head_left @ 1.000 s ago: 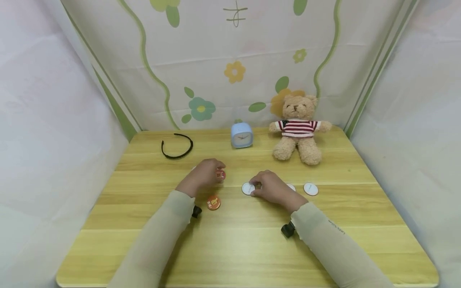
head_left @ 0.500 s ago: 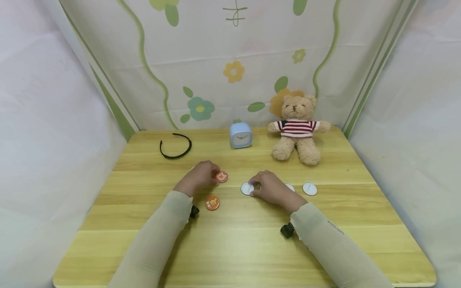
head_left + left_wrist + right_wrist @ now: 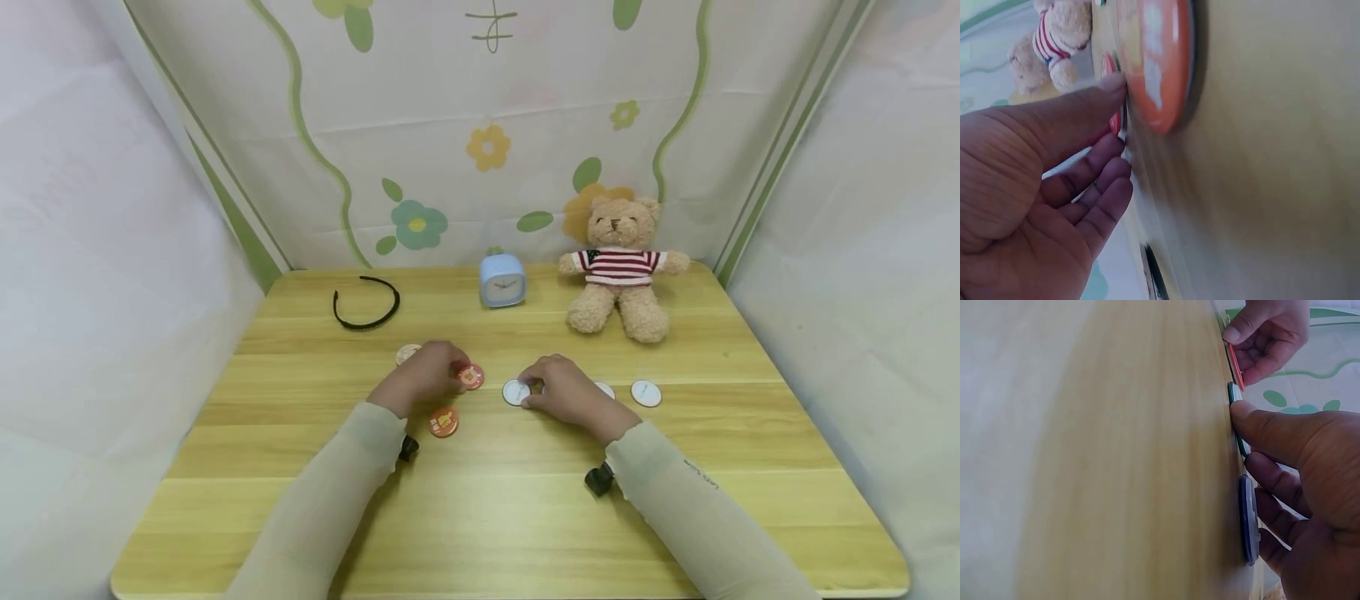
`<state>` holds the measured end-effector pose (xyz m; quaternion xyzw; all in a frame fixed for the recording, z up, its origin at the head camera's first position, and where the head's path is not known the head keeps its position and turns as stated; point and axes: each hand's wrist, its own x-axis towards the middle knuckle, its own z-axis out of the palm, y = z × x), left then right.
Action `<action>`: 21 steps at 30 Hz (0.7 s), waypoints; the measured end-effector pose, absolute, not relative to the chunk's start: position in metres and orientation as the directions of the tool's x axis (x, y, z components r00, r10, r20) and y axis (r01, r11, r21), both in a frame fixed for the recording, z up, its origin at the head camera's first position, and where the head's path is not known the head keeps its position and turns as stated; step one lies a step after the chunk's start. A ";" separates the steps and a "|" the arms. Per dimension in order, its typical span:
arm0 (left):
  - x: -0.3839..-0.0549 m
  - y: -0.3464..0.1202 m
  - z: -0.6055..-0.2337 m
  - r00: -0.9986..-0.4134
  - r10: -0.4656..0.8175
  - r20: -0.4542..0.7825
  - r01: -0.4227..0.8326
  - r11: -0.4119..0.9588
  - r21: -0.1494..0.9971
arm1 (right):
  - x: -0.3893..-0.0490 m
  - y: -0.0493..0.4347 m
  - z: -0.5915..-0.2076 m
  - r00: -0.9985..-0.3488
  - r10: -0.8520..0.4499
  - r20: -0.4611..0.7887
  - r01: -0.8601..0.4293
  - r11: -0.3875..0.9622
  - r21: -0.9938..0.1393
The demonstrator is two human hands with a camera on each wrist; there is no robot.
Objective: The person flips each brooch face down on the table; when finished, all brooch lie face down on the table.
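Observation:
My left hand [image 3: 423, 377] pinches a red round button badge [image 3: 472, 377], printed side up, between thumb and fingers. To its right, my right hand [image 3: 567, 389] holds a badge with a white back [image 3: 514, 392] by its right edge. From the right wrist, this badge shows a green rim [image 3: 1232, 394] and lies on the table with the thumb on it. An orange badge [image 3: 443, 422] lies nearer me, just below the left hand; it looms large in the left wrist view. Behind the left hand a pale badge [image 3: 407, 353] is partly covered.
Two more white-backed badges lie to the right, one [image 3: 606, 389] partly behind the right hand, the other [image 3: 647, 393] farther out. A black headband [image 3: 367, 325], a blue clock [image 3: 503, 282] and a teddy bear [image 3: 618, 271] stand or lie along the back of the wooden table [image 3: 495, 517].
The left hand has brought the red badge right and slightly nearer me, close to the white-backed one. More of the pale badge now shows behind it. The right hand has stayed in place.

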<state>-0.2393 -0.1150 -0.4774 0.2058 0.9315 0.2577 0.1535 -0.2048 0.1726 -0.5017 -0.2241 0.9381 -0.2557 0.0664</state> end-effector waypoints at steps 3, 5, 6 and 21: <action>-0.232 -0.113 -0.477 -0.854 0.474 -0.212 0.288 0.772 0.567 | -0.205 0.172 -0.502 -0.889 -0.458 -0.015 -0.385 0.765 -0.517; -0.229 -0.112 -0.477 -0.846 0.485 -0.221 0.297 0.773 0.561 | -0.205 0.172 -0.501 -0.888 -0.460 -0.019 -0.384 0.762 -0.522; -0.228 -0.111 -0.476 -0.842 0.492 -0.221 0.306 0.773 0.556 | -0.205 0.172 -0.501 -0.888 -0.460 -0.020 -0.382 0.761 -0.525; -0.226 -0.108 -0.479 -0.834 0.519 -0.189 0.366 0.776 0.513 | -0.210 0.139 -0.502 -0.850 -0.521 0.080 -0.491 0.728 -0.479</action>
